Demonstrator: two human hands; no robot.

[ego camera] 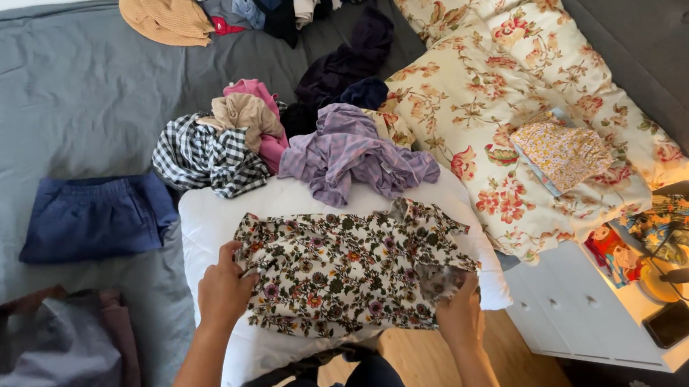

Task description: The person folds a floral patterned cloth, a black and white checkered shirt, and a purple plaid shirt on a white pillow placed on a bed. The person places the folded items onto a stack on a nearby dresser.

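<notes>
Both hands gripped the floral garment [347,270] spread on the white pillow [205,224]: left hand [225,289] at its left edge, right hand [456,306] at its right. Left of the pillow lay folded navy shorts [96,218]; beyond it, an unfolded heap [283,141] seemingly remained.

A bed [52,92] under a grey sheet. Directly beneath both hands, a white pillow [205,224] bearing a floral garment [347,270]. Just left of the left hand [224,290], folded navy shorts [96,218]. Beyond the hands, a checked cloth [205,157] and a crumpled lilac shirt [351,153]. Beyond the right hand [457,310], flowered pillows [480,106]. Farthest off, a tan knit [165,15].
</notes>
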